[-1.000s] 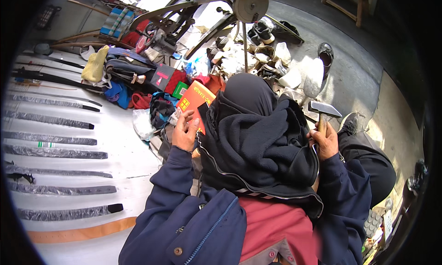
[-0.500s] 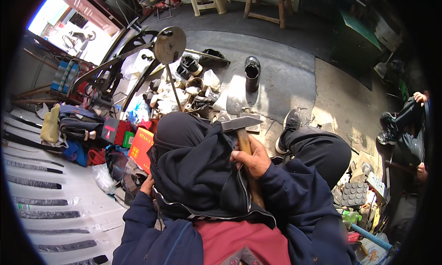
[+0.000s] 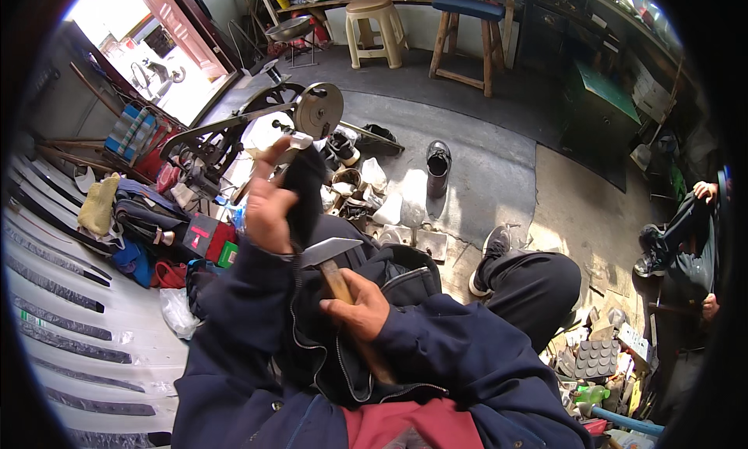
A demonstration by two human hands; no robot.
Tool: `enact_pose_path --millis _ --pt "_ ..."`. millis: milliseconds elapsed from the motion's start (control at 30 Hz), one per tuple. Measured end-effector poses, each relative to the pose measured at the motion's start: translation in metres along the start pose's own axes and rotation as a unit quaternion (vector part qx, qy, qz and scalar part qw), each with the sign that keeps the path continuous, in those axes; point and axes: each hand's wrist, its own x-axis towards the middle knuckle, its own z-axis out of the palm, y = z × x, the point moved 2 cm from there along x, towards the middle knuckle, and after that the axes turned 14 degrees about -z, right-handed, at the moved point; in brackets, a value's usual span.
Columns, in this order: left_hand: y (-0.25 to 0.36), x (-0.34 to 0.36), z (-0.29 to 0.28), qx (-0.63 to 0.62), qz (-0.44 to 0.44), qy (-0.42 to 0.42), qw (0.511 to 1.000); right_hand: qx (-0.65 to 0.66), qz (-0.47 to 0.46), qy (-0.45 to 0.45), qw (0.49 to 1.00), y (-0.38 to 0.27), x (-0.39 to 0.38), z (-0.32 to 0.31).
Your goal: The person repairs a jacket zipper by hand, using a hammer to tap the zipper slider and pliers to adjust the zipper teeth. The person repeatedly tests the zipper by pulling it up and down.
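Observation:
My right hand [image 3: 360, 305] is wrapped round the wooden handle of a hammer [image 3: 330, 252], its steel head tilted up over my lap. Across my thighs lies a black zip-up jacket [image 3: 405, 273], its silver zipper edges hanging in loops near the hammer handle. My left hand [image 3: 269, 213] is raised in front of the foot-worked machine. Its fingers are bent at a bunched, upright piece of black cloth [image 3: 306, 192], which seems to belong to the jacket. A small pale thing shows at the fingertips, too blurred to name.
Ahead stand a hand-cranked machine [image 3: 318, 110], a pile of shoes and scraps, and a lone black shoe [image 3: 438, 168]. Farther back are a plastic stool [image 3: 374, 30] and a wooden stool [image 3: 471, 40]. Bags lie at left. Another person's hand [image 3: 706, 190] shows at right.
My left hand has risen from beside my left thigh, lifting black cloth. My right hand and the hammer have shifted left and lower in view. The view has tilted up toward the stools.

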Motion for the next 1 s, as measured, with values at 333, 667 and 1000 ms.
enact_pose_path --millis 333,667,1000 --pt "-0.111 0.008 0.020 -0.161 -0.185 -0.088 0.966 -0.002 -0.061 0.319 0.946 -0.013 -0.045 -0.117" --pt "-0.089 -0.014 0.063 -0.010 -0.248 -0.170 0.954 -0.117 -0.199 0.189 0.954 -0.081 0.006 -0.109" --pt "-0.080 0.022 0.055 0.119 -0.329 -0.271 0.897 -0.088 -0.137 0.158 0.974 -0.065 0.006 -0.114"
